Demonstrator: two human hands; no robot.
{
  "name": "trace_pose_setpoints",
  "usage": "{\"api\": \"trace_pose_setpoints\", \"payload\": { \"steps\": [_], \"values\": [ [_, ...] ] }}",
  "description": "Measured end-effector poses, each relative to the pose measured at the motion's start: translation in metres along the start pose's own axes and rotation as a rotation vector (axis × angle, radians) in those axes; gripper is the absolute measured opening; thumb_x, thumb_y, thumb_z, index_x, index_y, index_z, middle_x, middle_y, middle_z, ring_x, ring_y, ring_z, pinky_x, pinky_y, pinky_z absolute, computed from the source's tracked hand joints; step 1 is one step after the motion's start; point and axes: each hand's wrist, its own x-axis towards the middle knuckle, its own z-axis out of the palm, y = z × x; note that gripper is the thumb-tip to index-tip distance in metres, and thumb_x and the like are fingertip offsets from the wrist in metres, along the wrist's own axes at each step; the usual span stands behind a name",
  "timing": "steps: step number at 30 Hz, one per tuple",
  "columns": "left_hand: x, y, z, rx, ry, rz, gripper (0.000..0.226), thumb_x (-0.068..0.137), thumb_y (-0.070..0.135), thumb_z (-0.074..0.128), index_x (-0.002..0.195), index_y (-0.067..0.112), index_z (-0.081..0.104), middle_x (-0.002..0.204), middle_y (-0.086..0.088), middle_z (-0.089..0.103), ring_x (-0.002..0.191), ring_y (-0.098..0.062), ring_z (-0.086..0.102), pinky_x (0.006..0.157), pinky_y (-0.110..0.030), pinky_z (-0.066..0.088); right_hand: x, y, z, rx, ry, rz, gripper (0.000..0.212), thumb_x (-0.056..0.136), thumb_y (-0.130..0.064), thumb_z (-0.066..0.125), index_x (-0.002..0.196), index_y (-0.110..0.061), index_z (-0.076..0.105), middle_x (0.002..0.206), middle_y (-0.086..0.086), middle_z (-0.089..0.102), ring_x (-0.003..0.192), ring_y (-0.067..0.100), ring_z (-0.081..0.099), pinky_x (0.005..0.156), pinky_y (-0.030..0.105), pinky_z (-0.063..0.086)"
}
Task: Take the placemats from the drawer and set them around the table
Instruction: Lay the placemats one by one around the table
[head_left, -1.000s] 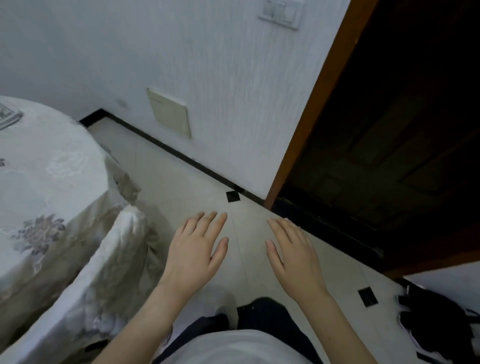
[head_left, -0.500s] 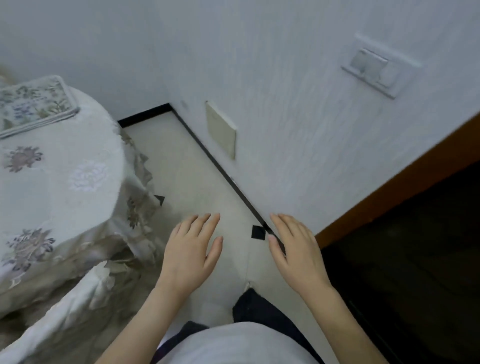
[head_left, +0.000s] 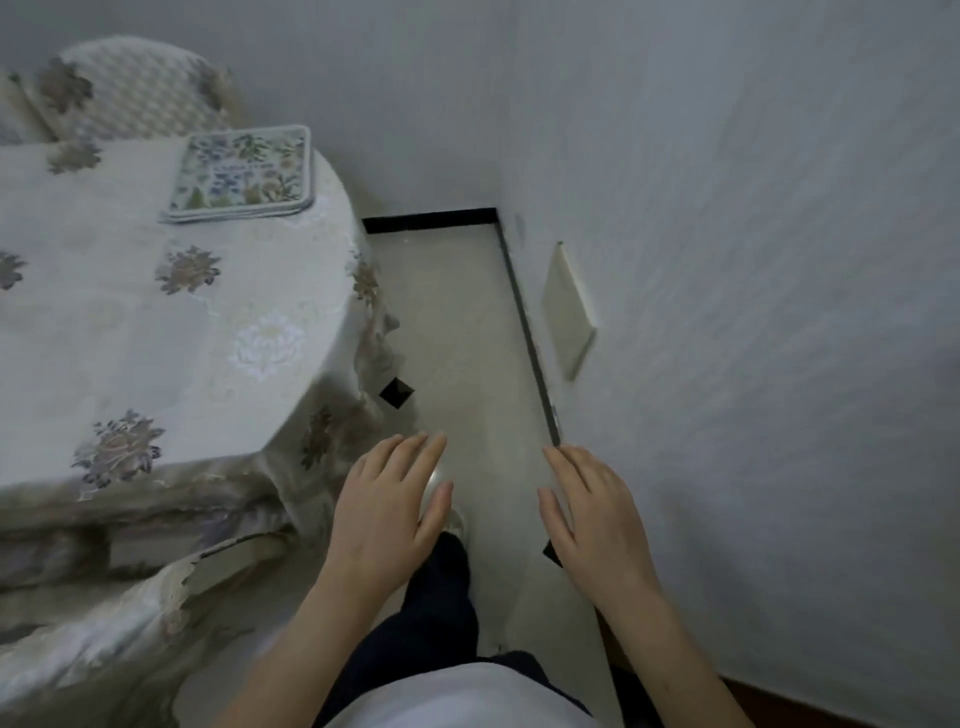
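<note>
A small stack of floral placemats (head_left: 241, 174) lies near the far right edge of the round table (head_left: 130, 338), which wears a pale flowered cloth. My left hand (head_left: 387, 512) hovers palm down over the floor, just right of the table's hanging cloth, fingers apart and empty. My right hand (head_left: 597, 519) is held the same way near the wall, also empty. Both hands are well short of the placemats. No drawer is in view.
A cloth-covered chair (head_left: 119, 639) stands at the lower left by the table, another chair back (head_left: 140, 88) at the far side. A white wall (head_left: 753, 312) with a cream cover plate (head_left: 569, 312) runs along the right. A narrow tiled floor strip (head_left: 462, 338) lies between.
The view has swung left, away from the dark doorway toward the table; the placemat stack has come fully into sight. Both hands stay empty and spread in front of me.
</note>
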Motion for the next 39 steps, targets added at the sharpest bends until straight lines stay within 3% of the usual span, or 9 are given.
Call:
{"api": "trace_pose_setpoints", "payload": {
  "steps": [6,14,21,30,39],
  "values": [
    [0.097,-0.032,0.015,0.021,0.066,-0.052,0.049,0.095,0.041,0.037,0.131,0.014,0.057,0.127,-0.002,0.061,0.117,-0.022,0.053,0.101,-0.032,0.032,0.126,0.011,0.011,-0.033,-0.007,-0.120,0.047,0.096,-0.032,0.038,0.134,-0.009,0.053,0.122,0.004,0.062,0.112,0.018,0.056,0.099,0.032,0.041],
    [0.254,-0.082,-0.010,0.018,0.140,-0.090,0.050,0.096,0.041,0.034,0.131,0.014,0.057,0.127,-0.003,0.062,0.117,-0.025,0.054,0.101,-0.038,0.039,0.304,0.015,0.004,-0.042,-0.028,-0.194,0.052,0.099,-0.039,0.031,0.139,-0.012,0.049,0.132,0.004,0.057,0.121,0.020,0.053,0.099,0.043,0.046],
    [0.332,-0.118,-0.007,0.037,0.166,-0.272,0.051,0.095,0.041,0.034,0.132,0.015,0.057,0.128,-0.004,0.061,0.120,-0.025,0.053,0.101,-0.039,0.040,0.427,0.019,0.017,-0.031,-0.058,-0.323,0.047,0.096,-0.034,0.038,0.133,-0.009,0.055,0.123,0.005,0.063,0.113,0.020,0.057,0.097,0.032,0.041],
    [0.460,-0.142,0.002,0.075,0.275,-0.569,0.049,0.092,0.038,0.037,0.128,0.014,0.060,0.124,-0.005,0.063,0.115,-0.028,0.055,0.097,-0.040,0.043,0.617,0.032,0.043,0.041,-0.237,-0.578,0.048,0.099,-0.036,0.034,0.135,-0.010,0.052,0.125,0.005,0.061,0.113,0.020,0.057,0.098,0.038,0.046],
    [0.532,-0.167,-0.010,0.132,0.407,-0.843,0.047,0.092,0.037,0.040,0.128,0.014,0.060,0.123,-0.005,0.064,0.114,-0.026,0.053,0.097,-0.036,0.038,0.755,-0.005,0.062,0.073,-0.373,-0.863,0.048,0.098,-0.035,0.034,0.136,-0.012,0.051,0.127,0.002,0.060,0.118,0.017,0.053,0.102,0.032,0.038]
  ]
}}
